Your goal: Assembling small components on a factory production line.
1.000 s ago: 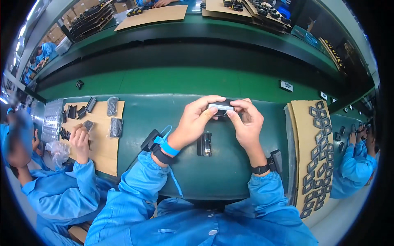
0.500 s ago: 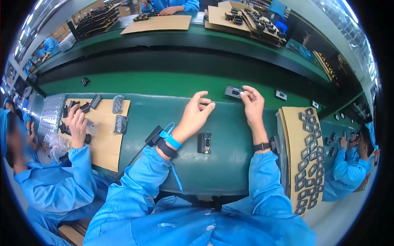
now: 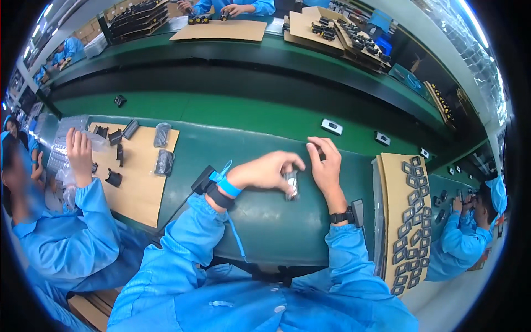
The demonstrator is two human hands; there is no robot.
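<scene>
My left hand point(image 3: 268, 170), a blue strap at its wrist, reaches over the work table with its fingers bent around the upper end of a small rectangular device point(image 3: 292, 189). That device looks dark and silvery, and its upper part is hidden by the fingers. Just to the right is my right hand point(image 3: 325, 163), its fingers raised and apart from the thumb, holding nothing. Beyond those fingertips a silver device with a dark slot point(image 3: 332, 126) lies on the green strip past the table edge.
Cardboard point(image 3: 412, 221) covered with several dark frames lies at my right. On the left, another cardboard sheet point(image 3: 142, 191) bears black parts and two wrapped items, beside a co-worker's raised hand point(image 3: 80, 157). More devices point(image 3: 382, 138) sit along the green strip.
My right hand has let go of the device on the green strip and drawn back nearer. My left hand has moved right and down onto the device on the table.
</scene>
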